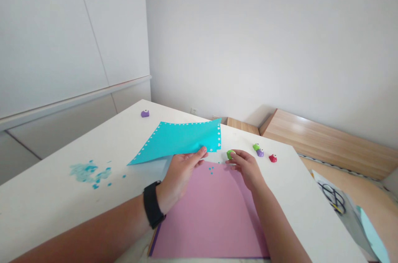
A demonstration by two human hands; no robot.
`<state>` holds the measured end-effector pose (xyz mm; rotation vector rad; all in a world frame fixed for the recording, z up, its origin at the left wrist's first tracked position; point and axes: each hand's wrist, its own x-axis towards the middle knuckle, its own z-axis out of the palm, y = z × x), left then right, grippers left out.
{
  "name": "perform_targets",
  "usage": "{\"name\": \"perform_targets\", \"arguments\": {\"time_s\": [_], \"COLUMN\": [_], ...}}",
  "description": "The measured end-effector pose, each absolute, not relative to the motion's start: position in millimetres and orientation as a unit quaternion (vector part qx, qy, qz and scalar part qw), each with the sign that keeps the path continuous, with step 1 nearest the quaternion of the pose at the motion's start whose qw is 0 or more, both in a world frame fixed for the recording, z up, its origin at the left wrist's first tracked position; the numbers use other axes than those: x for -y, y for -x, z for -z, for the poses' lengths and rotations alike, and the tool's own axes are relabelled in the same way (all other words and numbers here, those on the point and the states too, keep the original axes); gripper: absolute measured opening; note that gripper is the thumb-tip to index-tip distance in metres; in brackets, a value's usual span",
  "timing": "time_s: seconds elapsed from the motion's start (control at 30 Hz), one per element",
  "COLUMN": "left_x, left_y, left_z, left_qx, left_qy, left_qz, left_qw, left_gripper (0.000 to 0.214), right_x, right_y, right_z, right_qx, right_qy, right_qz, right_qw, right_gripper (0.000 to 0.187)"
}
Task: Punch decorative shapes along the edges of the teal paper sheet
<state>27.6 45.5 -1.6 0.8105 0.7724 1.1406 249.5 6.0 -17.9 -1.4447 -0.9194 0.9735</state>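
Left hand (pixel 183 171) pinches the teal sheet (pixel 177 140) at its near edge, thumb on top. The grip sits beside the punched border, so the holes stay in view and the sheet is raised off the pink sheet (pixel 211 217). Right hand (pixel 247 167), fingers curled, has its fingertips on a green punch (pixel 230 154); a firm grip can't be confirmed. Spare punches (pixel 260 153) sit just right of it, and teal chads (pixel 88 171) are heaped well left.

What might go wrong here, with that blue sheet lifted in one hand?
The teal sheet is pinched at one edge only by the left hand, so it may sag or crease. The right hand touches a small green punch with its fingertips; it might slip. Loose teal scraps on the table could scatter if an arm sweeps them.
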Motion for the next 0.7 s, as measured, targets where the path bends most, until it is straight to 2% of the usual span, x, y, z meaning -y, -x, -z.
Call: {"name": "perform_targets", "arguments": {"time_s": [0.1,0.23,0.43,0.57,0.7], "left_x": [-45,-44,-44,-44,-44], "left_y": [-26,-25,-23,-23,-24], "left_z": [2,3,1,-2,2], "left_qx": [-0.347,-0.34,-0.336,-0.343,-0.353], "left_qy": [-0.363,-0.369,-0.359,-0.36,-0.366], "left_qz": [-0.506,-0.497,-0.502,-0.497,-0.487], "left_qw": [0.702,0.707,0.711,0.711,0.711], "left_gripper": [0.032,0.03,0.031,0.03,0.029], "right_x": [-17,-34,-25,10,35], "right_y": [-261,-255,-299,-366,-408], "right_z": [32,45,33,27,38], "right_qx": [0.421,0.442,0.429,0.382,0.374], "right_qy": [0.679,0.704,0.765,0.832,0.867], "right_qz": [-0.318,-0.26,-0.119,0.025,0.068], "right_qw": [0.51,0.49,0.466,0.402,0.322], "right_gripper": [0.037,0.04,0.052,0.048,0.045]}}
